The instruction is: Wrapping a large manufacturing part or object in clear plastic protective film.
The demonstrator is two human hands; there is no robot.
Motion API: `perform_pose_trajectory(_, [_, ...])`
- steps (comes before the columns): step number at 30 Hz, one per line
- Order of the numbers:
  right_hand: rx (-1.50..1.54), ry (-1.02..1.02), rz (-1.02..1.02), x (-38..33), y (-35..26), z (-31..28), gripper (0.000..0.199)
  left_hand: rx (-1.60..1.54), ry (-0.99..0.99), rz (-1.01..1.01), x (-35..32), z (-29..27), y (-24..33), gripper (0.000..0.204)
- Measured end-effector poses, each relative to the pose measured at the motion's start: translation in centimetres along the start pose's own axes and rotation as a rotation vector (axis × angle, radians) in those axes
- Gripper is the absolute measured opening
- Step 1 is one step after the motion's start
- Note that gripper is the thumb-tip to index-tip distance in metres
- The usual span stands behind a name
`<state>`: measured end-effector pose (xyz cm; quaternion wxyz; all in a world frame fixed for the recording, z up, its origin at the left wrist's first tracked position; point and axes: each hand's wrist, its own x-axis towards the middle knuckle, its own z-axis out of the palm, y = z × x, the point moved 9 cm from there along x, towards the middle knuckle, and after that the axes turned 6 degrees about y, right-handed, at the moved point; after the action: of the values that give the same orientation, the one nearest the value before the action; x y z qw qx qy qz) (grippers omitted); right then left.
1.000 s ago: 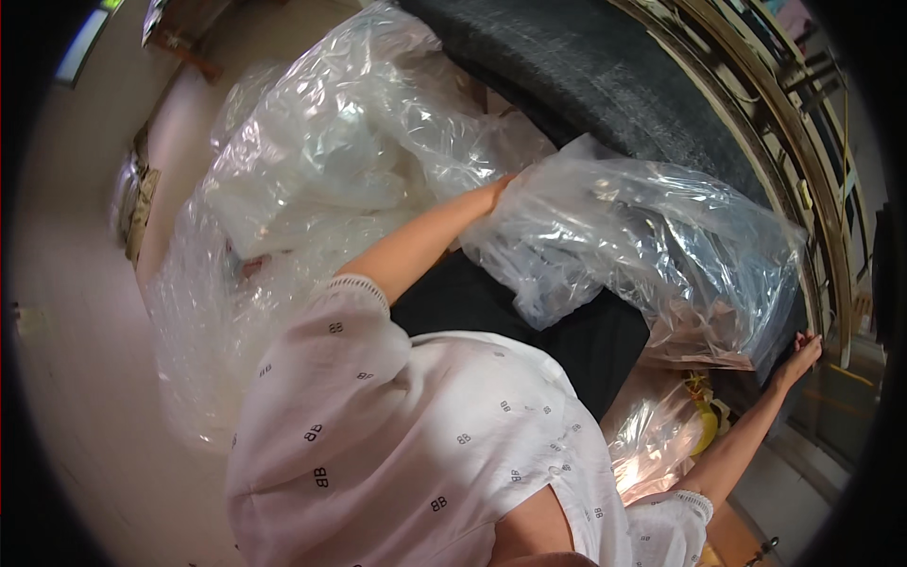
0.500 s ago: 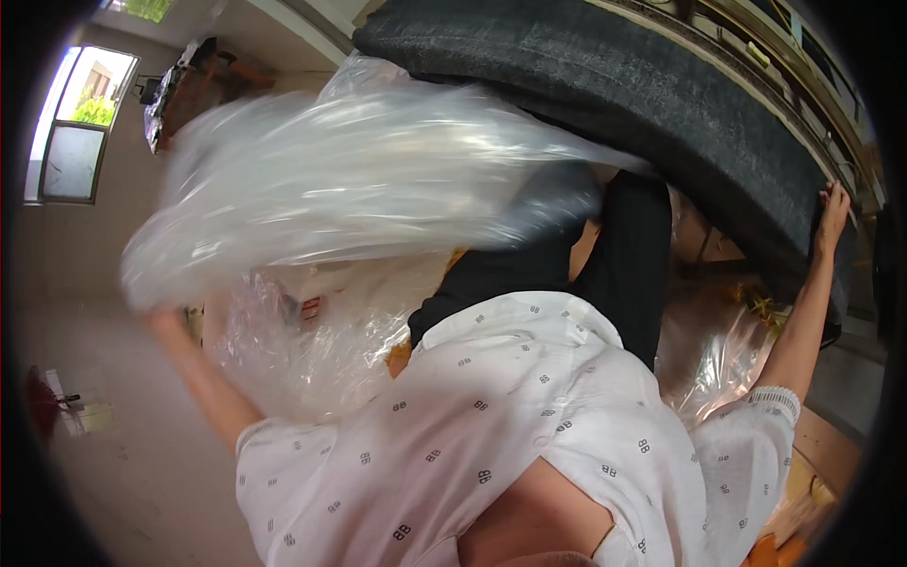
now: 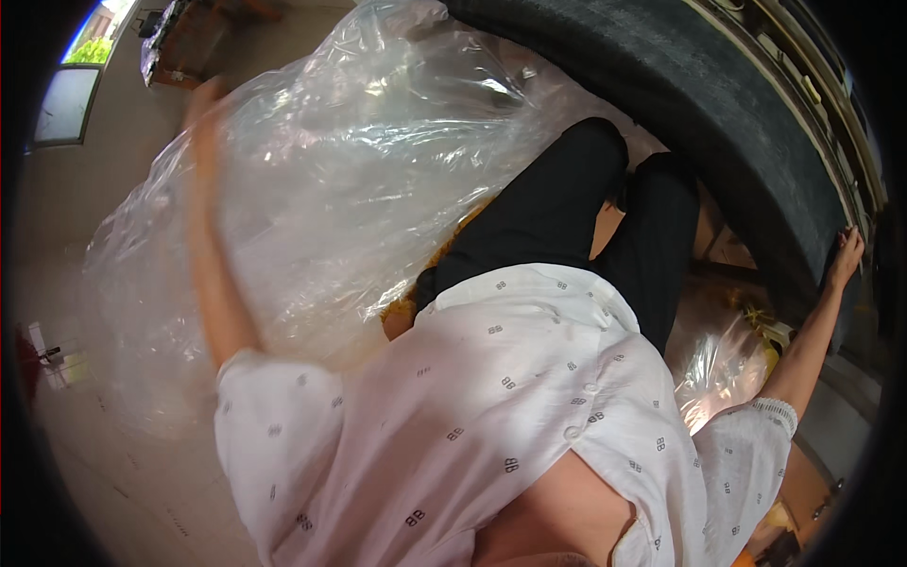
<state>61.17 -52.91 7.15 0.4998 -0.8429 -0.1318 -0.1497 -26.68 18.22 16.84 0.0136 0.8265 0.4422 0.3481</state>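
Note:
A large sheet of clear plastic film point(image 3: 312, 189) spreads out to the left of my legs, wrinkled and shiny. My left hand point(image 3: 205, 99) is stretched far forward above the film's far left edge, smeared by motion, and its fingers do not show clearly. Off to the right, my right hand point(image 3: 847, 253) rests at the outer edge of a long dark grey padded surface point(image 3: 699, 99). Its fingers are curled together there, and what they pinch, if anything, is too small to make out.
I sit with knees bent under the padded surface's near side. More crumpled clear plastic point(image 3: 718, 364) lies right of my legs, beside yellow tinsel-like bits point(image 3: 754, 317). Long rails point(image 3: 803, 85) run behind the padded surface. A window point(image 3: 71, 104) is at the far left.
The plastic film, bunched and blurred in the air before, has come down and spread over the left side. My left hand has swung forward; the right stays at the padded edge.

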Motion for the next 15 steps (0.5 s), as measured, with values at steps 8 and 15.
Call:
perform_pose_trajectory(8, [-0.04, -0.024, 0.049, -2.5, 1.6, -0.3, 0.054, 0.137, -1.017, 0.114, -22.1, 44.7, 14.2, 0.119])
perform_pose_trajectory(15, [-0.426, -0.103, -0.235, -4.6, -1.5, 0.4, 0.039, -0.424, -1.021, -1.6, -53.9, 33.7, -7.9, 0.027])
